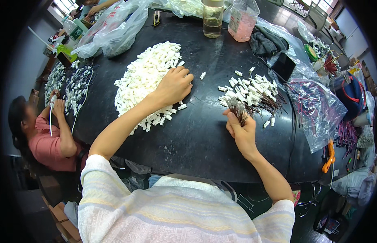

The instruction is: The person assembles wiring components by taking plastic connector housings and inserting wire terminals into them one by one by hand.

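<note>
A big heap of small white plastic connector housings (142, 79) lies on the black table, left of centre. My left hand (175, 86) rests at the heap's right edge with its fingers curled in; whatever is under the fingertips is hidden. To the right, my right hand (242, 128) grips a bundle of short dark wires (238, 108), their ends fanning up past the thumb. Just beyond that hand is a smaller pile of white connectors with brown wires (255, 91). One loose white housing (202, 75) lies between the two piles.
At the back stand a bottle of yellowish liquid (213, 24) and a clear pinkish container (242, 22). A phone (283, 67) and plastic bags (314, 105) occupy the right side, near an orange-handled tool (329, 157). A co-worker (54, 137) sits at left.
</note>
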A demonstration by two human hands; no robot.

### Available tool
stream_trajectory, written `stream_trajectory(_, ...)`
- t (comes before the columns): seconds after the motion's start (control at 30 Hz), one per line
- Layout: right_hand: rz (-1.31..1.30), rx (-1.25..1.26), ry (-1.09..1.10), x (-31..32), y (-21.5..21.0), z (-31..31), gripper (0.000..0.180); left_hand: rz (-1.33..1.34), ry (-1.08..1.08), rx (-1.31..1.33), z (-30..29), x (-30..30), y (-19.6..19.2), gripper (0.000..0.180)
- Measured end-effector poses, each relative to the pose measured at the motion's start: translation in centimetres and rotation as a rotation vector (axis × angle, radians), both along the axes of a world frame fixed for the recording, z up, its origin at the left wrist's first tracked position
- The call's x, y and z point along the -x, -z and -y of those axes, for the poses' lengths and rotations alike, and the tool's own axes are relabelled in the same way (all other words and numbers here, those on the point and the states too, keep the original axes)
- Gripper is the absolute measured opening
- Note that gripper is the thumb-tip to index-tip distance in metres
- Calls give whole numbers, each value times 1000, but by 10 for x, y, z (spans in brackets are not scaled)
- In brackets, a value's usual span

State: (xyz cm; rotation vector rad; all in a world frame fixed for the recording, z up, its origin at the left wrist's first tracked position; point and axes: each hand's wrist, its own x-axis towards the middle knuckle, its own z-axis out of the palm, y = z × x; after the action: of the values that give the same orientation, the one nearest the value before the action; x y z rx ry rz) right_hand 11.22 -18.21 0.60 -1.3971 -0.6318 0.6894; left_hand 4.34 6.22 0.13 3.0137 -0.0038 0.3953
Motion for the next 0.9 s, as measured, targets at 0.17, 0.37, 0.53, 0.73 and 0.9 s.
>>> stream_trajectory(0.17, -73, -3, 11, -2, 5, -5, 17, 187, -26, -24, 25, 0, -1, 29)
stream_trajectory(0.37, -211, 29, -13, -6, 10, -3, 20, -29, 41, 33, 15, -15, 5, 34)
stream_trajectory(0.53, -221, 32, 37, -2, 9, -1, 18, 60, -94, -178, 43, 27, 7, 38)
stream_trajectory(0.73, -157, 51, 41, -4, 12, -3, 16, 159, -199, -78, 46, 27, 11, 28)
stream_trajectory(0.9, -150, 58, 39, -3, 11, -4, 15, 207, -188, 4, 40, 20, 16, 20)
